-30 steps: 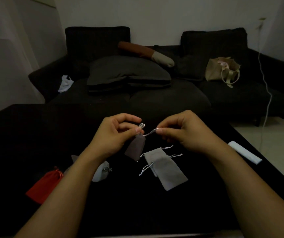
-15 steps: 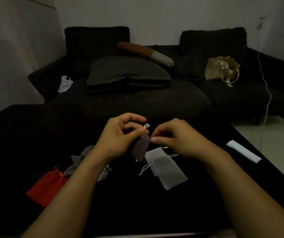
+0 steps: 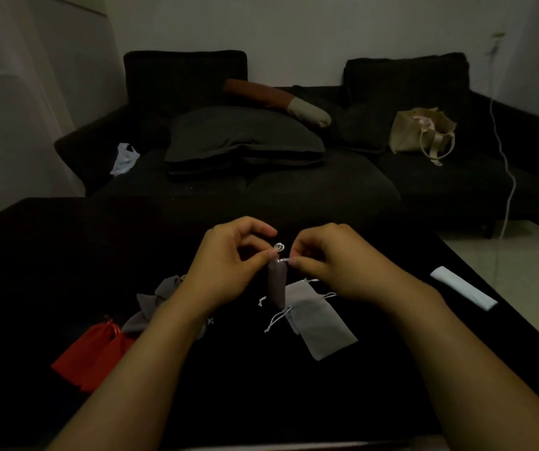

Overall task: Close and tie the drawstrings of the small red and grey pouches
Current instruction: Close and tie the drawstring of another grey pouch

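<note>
A small grey pouch (image 3: 276,281) hangs upright above the black table (image 3: 50,255), its neck gathered. My left hand (image 3: 229,265) pinches the neck just below a small loop of white drawstring (image 3: 279,246). My right hand (image 3: 330,262) pinches the string end right beside the neck. Flat grey pouches (image 3: 318,323) with loose white strings lie under the hanging one. More grey pouches (image 3: 151,304) lie partly hidden behind my left forearm. Red pouches (image 3: 94,351) sit at the near left.
A white folded strip (image 3: 463,288) lies near the table's right edge. Behind the table stands a dark sofa (image 3: 440,187) with a grey cushion (image 3: 242,138), a beige tote bag (image 3: 423,133) and a white cloth (image 3: 124,157). A white cable (image 3: 509,177) hangs at the right.
My right hand has moved left, close to the pouch neck, and the string that was stretched between my hands is slack. The hanging pouch has turned more upright.
</note>
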Available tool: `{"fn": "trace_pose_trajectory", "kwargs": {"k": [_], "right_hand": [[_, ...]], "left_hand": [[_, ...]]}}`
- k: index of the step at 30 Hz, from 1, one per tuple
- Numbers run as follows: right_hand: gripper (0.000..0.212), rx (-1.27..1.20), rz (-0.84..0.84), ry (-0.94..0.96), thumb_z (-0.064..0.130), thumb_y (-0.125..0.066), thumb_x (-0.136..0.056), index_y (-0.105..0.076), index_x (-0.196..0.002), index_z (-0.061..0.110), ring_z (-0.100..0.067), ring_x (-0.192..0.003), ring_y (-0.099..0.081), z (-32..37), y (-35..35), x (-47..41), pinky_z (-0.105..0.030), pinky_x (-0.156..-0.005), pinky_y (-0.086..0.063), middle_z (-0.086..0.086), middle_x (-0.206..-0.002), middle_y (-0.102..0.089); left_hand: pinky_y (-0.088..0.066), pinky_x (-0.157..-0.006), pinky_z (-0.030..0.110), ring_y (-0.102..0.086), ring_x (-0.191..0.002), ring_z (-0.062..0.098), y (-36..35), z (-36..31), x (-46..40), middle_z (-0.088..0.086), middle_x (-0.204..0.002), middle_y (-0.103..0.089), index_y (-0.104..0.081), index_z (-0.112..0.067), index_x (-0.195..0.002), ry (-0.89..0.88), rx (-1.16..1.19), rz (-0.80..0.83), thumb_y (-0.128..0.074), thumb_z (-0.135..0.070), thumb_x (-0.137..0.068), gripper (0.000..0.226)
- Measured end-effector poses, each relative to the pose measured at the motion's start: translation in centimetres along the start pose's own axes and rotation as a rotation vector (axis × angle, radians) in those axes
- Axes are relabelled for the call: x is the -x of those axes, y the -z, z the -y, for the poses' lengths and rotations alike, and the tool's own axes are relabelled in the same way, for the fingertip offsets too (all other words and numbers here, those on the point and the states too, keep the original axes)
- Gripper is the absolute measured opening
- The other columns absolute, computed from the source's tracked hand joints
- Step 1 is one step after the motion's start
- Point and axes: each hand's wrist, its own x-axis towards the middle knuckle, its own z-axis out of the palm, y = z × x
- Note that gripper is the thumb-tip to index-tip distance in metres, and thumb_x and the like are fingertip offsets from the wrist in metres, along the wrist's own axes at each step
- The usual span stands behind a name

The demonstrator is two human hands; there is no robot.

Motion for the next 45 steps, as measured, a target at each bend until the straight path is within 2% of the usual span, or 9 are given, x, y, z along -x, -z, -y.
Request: {"fn": "trace_pose_trajectory", "kwargs": {"k": [3,8,14,18,23,27,31,38,45], "right_hand": [[0.008,0.126,0.014,0.017,0.025,-0.064,-0.095,-0.068,-0.1,0.028,-0.012,-0.087,-0.064,0.9,-0.2,-0.1,-0.036,-0.081,-0.057,0.005,-0.098,-0.065],[0.018,0.333,0.02,0.142,0.023,-0.071,-0.09,-0.076,-0.107,0.022,-0.02,-0.095,-0.062,1.9,-0.1,-1.0,-0.035,-0.085,-0.052,0.003,-0.106,-0.062],[0.009,-0.267,-0.114,0.033,0.017,-0.077,-0.083,-0.079,-0.085,0.026,0.0,-0.08,-0.069,-0.7,-0.1,-0.3,-0.02,-0.075,-0.05,0.009,-0.08,-0.075],[0.004,-0.654,-0.063,-0.156,0.013,-0.076,-0.084,-0.08,-0.084,0.013,-0.01,-0.072,-0.067,-1.3,-0.2,-0.3,-0.024,-0.066,-0.048,-0.005,-0.08,-0.076],[0.023,-0.903,-0.035,-0.289,0.025,-0.082,-0.065,-0.079,-0.081,0.009,-0.024,-0.08,-0.064,-1.3,-0.6,-0.4,-0.035,-0.077,-0.048,-0.014,-0.086,-0.075],[0.019,-0.94,-0.03,-0.308,0.019,-0.078,-0.071,-0.078,-0.086,0.007,-0.029,-0.093,-0.066,-1.3,-0.8,-0.5,-0.044,-0.092,-0.051,-0.02,-0.099,-0.074],[0.013,-0.925,-0.005,-0.252,0.01,-0.065,-0.091,-0.078,-0.089,0.01,-0.019,-0.084,-0.063,-1.5,-0.8,-0.6,-0.027,-0.072,-0.047,-0.011,-0.095,-0.075],[0.017,-1.005,0.05,-0.266,0.016,-0.069,-0.087,-0.077,-0.098,0.006,-0.016,-0.091,-0.073,-0.9,-0.4,-0.3,-0.022,-0.074,-0.055,-0.008,-0.099,-0.076],[0.012,-0.881,-0.124,-0.218,0.009,-0.077,-0.08,-0.078,-0.092,0.009,-0.017,-0.088,-0.075,-0.5,-0.7,-0.4,-0.022,-0.071,-0.055,-0.006,-0.092,-0.078]], "left_hand": [[-0.054,-0.085,0.024,-0.069,-0.082,-0.005,-0.2,-0.4,0.1,-0.01,-0.078,-0.074,-0.066,-0.024,-0.105,-0.027,-0.164,0.037,-0.077,-0.011,-0.081,0.03],[-0.057,-0.084,0.03,-0.072,-0.08,0.003,-0.2,-1.0,0.3,-0.002,-0.08,-0.075,-0.063,-0.018,-0.105,-0.012,-0.111,0.196,-0.076,-0.003,-0.08,0.032],[-0.057,-0.087,0.027,-0.074,-0.084,0.012,0.1,-1.6,0.7,0.003,-0.084,-0.077,-0.06,-0.016,-0.113,0.014,0.123,0.203,-0.075,-0.007,-0.08,0.038],[-0.056,-0.082,0.022,-0.074,-0.084,0.014,-0.1,-1.5,0.5,0.002,-0.082,-0.077,-0.062,-0.016,-0.11,-0.039,0.23,0.121,-0.075,-0.003,-0.08,0.036],[-0.055,-0.087,0.023,-0.074,-0.087,0.015,-0.5,-1.6,0.4,0.005,-0.084,-0.077,-0.067,-0.009,-0.114,-0.083,0.271,0.074,-0.071,-0.002,-0.082,0.033],[-0.056,-0.083,0.025,-0.073,-0.087,0.007,-1.0,-1.2,0.2,-0.005,-0.087,-0.077,-0.075,-0.019,-0.099,-0.066,0.171,-0.016,-0.073,-0.006,-0.083,0.021],[-0.058,-0.079,0.028,-0.071,-0.084,0.005,-1.2,-1.2,0.2,-0.007,-0.086,-0.075,-0.077,-0.02,-0.093,-0.05,0.081,-0.083,-0.072,-0.014,-0.086,0.011],[-0.059,-0.068,0.036,-0.069,-0.073,0.015,-1.6,-1.7,0.3,-0.005,-0.079,-0.071,-0.072,-0.022,-0.09,-0.014,0.0,-0.131,-0.071,-0.017,-0.088,0.005],[-0.057,-0.073,0.024,-0.072,-0.081,0.009,-2.1,-1.6,0.1,-0.002,-0.083,-0.075,-0.073,-0.021,-0.084,0.119,0.27,-0.103,-0.068,-0.014,-0.089,0.009]]}}
